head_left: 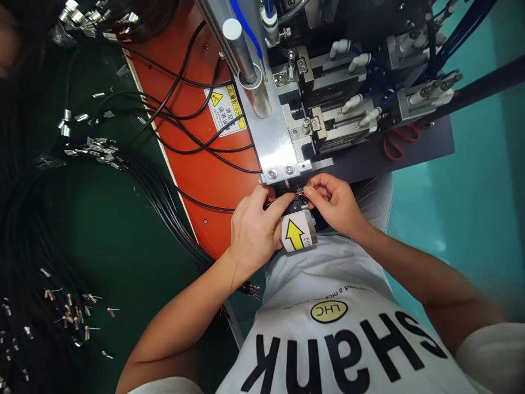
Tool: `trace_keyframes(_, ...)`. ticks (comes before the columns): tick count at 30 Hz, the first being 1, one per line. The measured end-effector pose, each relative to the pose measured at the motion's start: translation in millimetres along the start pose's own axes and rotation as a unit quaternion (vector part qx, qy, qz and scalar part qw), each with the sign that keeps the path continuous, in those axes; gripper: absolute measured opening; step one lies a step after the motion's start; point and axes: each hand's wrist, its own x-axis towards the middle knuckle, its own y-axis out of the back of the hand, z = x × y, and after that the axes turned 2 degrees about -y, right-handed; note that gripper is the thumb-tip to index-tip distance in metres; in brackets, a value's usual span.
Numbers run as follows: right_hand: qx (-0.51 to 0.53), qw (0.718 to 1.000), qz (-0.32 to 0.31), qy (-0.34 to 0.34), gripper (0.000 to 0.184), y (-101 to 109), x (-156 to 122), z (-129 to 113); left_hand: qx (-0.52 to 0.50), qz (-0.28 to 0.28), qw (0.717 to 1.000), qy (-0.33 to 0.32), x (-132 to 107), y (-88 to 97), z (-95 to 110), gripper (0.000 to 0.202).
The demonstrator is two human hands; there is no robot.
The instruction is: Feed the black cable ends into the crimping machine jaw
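orange-red machine base (197, 164) | black cables (164, 191) | dark green counter (102, 230) | white tag (298, 232) w/ yellow arrow | yellow-white warning sticker (225, 109) | blue hoses (246, 27) | white shirt (348, 328), black lettering | teal floor (471, 191)

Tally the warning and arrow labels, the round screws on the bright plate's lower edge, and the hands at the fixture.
Hands: 2, left hand and right hand
Yellow-arrow label: 1
Warning label: 1
Plate screws: 2
Total: 6
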Motion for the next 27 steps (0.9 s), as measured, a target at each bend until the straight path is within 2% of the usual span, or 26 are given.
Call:
trace_keyframes(3,-0.009,1.0,0.004,0.002,0.018,2.8,-2.5,-2.0,-0.006,0.004,1.0,0.001,-0.1,0.7,-0.2,0.032)
trace_keyframes(8,-0.088,0.992,0.058,0.073,0.013,2.3,-3.7,-9.6,-0.022,0.009,1.0,0.003,-0.1,0.9,-0.9,0.031)
trace_keyframes(13,-0.114,0.987,0.064,0.095,0.012,-3.9,-1.6,-6.8,-0.03,0.004,1.0,0.007,-0.1,1.4,-1.8,0.032)
trace_keyframes(22,-0.013,0.997,0.052,0.051,0.019,-15.8,-2.0,5.2,-0.042,0.011,0.999,0.009,-0.7,-0.1,-2.5,0.031)
trace_keyframes(27,0.022,0.999,0.042,0.015,0.019,-12.8,1.1,14.4,-0.042,0.005,0.999,0.008,-0.6,0.9,-2.4,0.031)
